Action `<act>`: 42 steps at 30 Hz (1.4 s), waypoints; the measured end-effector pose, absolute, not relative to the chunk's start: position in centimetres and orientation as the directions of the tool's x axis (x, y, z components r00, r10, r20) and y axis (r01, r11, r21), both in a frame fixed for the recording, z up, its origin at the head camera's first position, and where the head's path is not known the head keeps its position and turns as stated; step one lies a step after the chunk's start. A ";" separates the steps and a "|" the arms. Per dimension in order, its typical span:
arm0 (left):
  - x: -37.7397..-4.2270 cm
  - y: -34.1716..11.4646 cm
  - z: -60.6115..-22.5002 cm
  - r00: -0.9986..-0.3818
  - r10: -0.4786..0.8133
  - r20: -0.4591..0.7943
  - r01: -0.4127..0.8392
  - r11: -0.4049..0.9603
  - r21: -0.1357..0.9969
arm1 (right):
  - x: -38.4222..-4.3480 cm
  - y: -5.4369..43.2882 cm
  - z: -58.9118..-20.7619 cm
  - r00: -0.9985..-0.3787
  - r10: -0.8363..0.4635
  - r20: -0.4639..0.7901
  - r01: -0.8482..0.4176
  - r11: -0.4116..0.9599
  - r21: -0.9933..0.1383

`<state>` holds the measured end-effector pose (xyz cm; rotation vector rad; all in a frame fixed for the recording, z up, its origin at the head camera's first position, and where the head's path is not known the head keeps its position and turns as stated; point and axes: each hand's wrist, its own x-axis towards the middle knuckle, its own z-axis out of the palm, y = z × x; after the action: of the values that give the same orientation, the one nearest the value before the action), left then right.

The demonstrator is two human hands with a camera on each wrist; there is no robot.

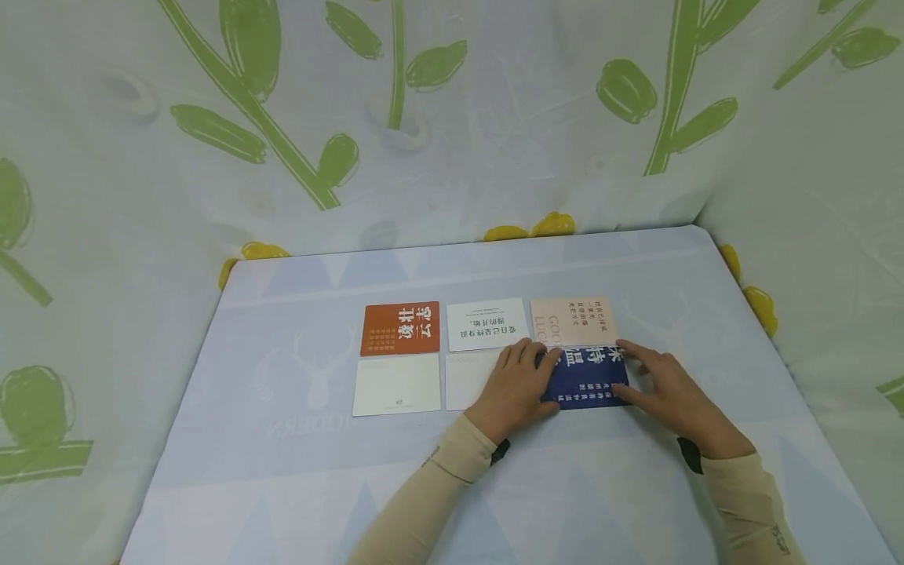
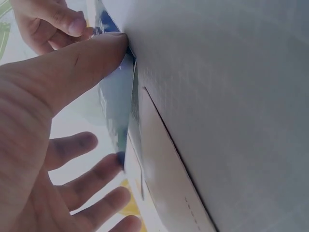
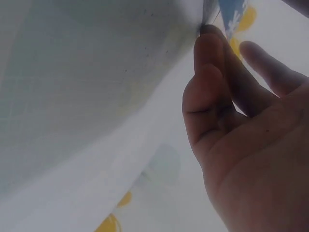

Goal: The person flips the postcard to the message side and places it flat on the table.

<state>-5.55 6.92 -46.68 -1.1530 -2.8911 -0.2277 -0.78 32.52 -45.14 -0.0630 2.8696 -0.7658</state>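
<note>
A dark blue card (image 1: 585,378) with white characters lies at the near right of two rows of cards. My left hand (image 1: 514,388) holds its left side, thumb at the near edge and fingertips at the far edge. In the left wrist view the blue card (image 2: 116,96) spans between that thumb and a fingertip, seen nearly edge-on. My right hand (image 1: 674,392) holds the right side, thumb on the right edge and a finger at the far corner. In the right wrist view a corner of the card shows beyond the fingertips. A plain white card (image 1: 466,379) lies partly under my left hand.
Along the far row lie an orange card (image 1: 400,329), a white card with dark characters (image 1: 487,323) and a pink card (image 1: 575,318). A cream card (image 1: 397,384) sits at the near left. The pale patterned table (image 1: 282,471) meets hanging leaf-print cloth (image 1: 459,173).
</note>
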 end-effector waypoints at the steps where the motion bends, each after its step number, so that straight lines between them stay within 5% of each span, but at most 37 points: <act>1: -5.5 7.0 -46.7 -0.726 0.683 0.079 0.687 0.716 0.125 | -0.7 32.6 -45.1 -0.984 -0.077 -0.162 0.014 0.867 -0.498; 16: -5.2 6.9 -46.7 -0.728 0.674 0.126 0.686 0.714 0.138 | -0.3 33.4 -45.7 -0.991 -0.040 -0.127 0.029 0.866 -0.499; 27: -5.2 6.1 -46.3 -0.838 0.485 0.249 0.540 0.803 0.253 | -0.1 33.2 -45.2 -0.993 -0.001 -0.120 0.058 0.874 -0.483; 42: -5.0 6.0 -46.2 -0.887 0.452 0.093 0.434 0.750 0.499 | 0.3 33.3 -45.4 -0.995 0.013 -0.094 0.058 0.871 -0.489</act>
<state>-5.02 6.04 -46.17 -0.7525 -2.9700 -0.8332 0.33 33.32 -45.42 0.0559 2.9532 -0.7758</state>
